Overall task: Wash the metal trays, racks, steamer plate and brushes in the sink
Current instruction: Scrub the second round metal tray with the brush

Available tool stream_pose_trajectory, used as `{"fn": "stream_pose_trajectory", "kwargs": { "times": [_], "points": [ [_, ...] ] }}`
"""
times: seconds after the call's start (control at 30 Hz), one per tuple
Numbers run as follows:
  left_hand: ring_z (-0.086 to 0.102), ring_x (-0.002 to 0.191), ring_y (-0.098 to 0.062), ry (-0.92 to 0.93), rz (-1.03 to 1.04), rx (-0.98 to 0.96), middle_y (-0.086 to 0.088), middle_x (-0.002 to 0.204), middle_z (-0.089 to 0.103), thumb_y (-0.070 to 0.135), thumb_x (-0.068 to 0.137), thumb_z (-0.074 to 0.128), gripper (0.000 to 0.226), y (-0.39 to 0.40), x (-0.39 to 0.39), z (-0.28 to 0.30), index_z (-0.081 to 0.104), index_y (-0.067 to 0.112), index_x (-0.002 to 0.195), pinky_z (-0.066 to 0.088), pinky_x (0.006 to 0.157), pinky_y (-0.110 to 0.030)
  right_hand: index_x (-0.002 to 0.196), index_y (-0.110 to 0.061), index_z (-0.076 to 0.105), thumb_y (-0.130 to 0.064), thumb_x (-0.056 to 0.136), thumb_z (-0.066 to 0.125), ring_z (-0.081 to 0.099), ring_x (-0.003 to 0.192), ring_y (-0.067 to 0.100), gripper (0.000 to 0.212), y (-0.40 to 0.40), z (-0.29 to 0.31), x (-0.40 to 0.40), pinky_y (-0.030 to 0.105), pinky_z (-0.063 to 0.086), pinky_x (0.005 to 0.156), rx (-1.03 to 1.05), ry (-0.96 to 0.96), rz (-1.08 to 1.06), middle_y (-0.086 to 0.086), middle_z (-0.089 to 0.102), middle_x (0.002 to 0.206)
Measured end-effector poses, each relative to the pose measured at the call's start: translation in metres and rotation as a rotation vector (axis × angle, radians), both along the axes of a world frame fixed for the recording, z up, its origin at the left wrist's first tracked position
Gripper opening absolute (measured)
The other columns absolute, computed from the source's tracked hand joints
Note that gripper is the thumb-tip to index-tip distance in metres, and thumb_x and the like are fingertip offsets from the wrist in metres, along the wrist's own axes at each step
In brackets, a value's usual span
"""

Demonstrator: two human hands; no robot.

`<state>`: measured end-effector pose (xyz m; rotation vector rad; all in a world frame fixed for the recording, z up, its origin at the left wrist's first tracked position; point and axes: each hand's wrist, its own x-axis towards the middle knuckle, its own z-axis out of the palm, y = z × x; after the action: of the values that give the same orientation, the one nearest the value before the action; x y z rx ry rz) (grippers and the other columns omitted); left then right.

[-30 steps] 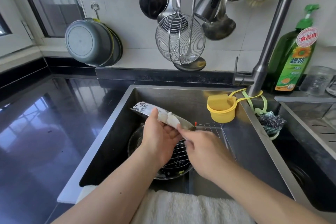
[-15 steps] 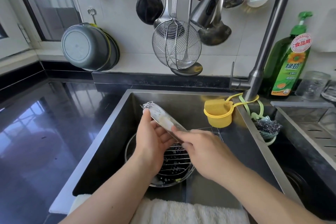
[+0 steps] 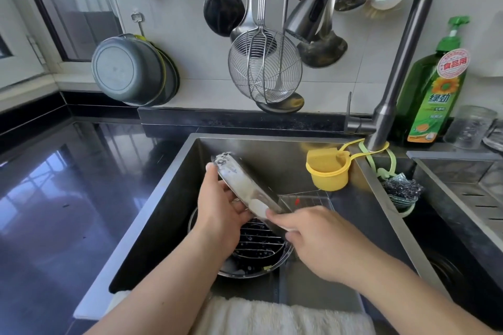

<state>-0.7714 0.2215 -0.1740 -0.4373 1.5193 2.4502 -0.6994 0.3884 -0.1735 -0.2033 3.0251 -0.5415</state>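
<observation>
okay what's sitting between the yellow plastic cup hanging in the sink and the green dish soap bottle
In the head view, the grey metal faucet neck rises between the yellow plastic cup and the green dish soap bottle.

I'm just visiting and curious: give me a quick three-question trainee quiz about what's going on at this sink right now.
1. True or false: the left hand grips the soapy metal tray.
2. Where does the yellow cup hang? A) window handle B) base of the faucet C) wire skimmer
3. Fill in: under both hands, inside the sink, a wire ____ sits in a round metal pan.

Key: 1 true; 2 B; 3 rack.
</observation>
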Motion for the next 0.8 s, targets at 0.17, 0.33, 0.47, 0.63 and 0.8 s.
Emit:
{"fn": "stream_pose_trajectory", "kwargs": {
  "times": [0.17,0.33,0.47,0.63,0.8],
  "points": [
    [0.076,0.102,-0.036,-0.006,-0.082,-0.007,-0.02,0.122,0.073,0.065,0.104,0.035,0.071,0.011,0.007,-0.001,0.057,0.008,0.141,0.059,0.094,-0.051,0.15,-0.058,0.03,-0.025,0.105,0.045,0.059,0.103,0.024,0.058,-0.013,-0.004,-0.017,0.037,0.048,0.072,0.004,0.126,0.014,-0.009,0.059,0.115],
    [0.075,0.102,-0.04,-0.028,-0.048,0.065,-0.024,0.121,0.072,0.065,0.103,0.039,0.071,0.006,0.004,0.0,0.057,0.006,0.139,0.059,0.092,-0.054,0.146,-0.062,0.032,-0.027,0.106,0.047,0.057,0.108,0.021,0.056,0.001,-0.013,-0.021,0.037,0.051,0.08,-0.047,0.103,0.029,-0.01,0.057,0.108],
    [0.072,0.107,-0.043,-0.076,0.052,0.177,-0.026,0.125,0.068,0.057,0.104,0.044,0.067,-0.001,0.0,0.004,0.049,0.006,0.146,0.058,0.092,-0.052,0.143,-0.067,0.033,-0.029,0.106,0.046,0.055,0.097,0.017,0.054,0.012,-0.011,-0.015,0.031,0.045,0.07,-0.022,0.006,0.002,-0.006,0.059,0.127],
    [0.075,0.102,-0.035,-0.041,-0.131,0.019,-0.022,0.117,0.073,0.061,0.106,0.035,0.067,0.015,0.01,-0.001,0.054,0.005,0.137,0.059,0.093,-0.051,0.149,-0.058,0.032,-0.025,0.106,0.045,0.057,0.108,0.023,0.056,-0.013,-0.012,-0.033,0.038,0.049,0.076,-0.035,0.197,0.069,-0.009,0.058,0.116],
    [0.076,0.102,-0.033,-0.042,-0.059,-0.002,-0.019,0.115,0.075,0.06,0.106,0.033,0.066,0.005,-0.001,-0.006,0.048,0.012,0.149,0.052,0.104,-0.05,0.149,-0.057,0.033,-0.025,0.106,0.044,0.057,0.11,0.022,0.055,0.027,-0.015,-0.023,0.042,0.053,0.087,0.008,0.092,-0.117,-0.004,0.062,0.125]
  ]
}}
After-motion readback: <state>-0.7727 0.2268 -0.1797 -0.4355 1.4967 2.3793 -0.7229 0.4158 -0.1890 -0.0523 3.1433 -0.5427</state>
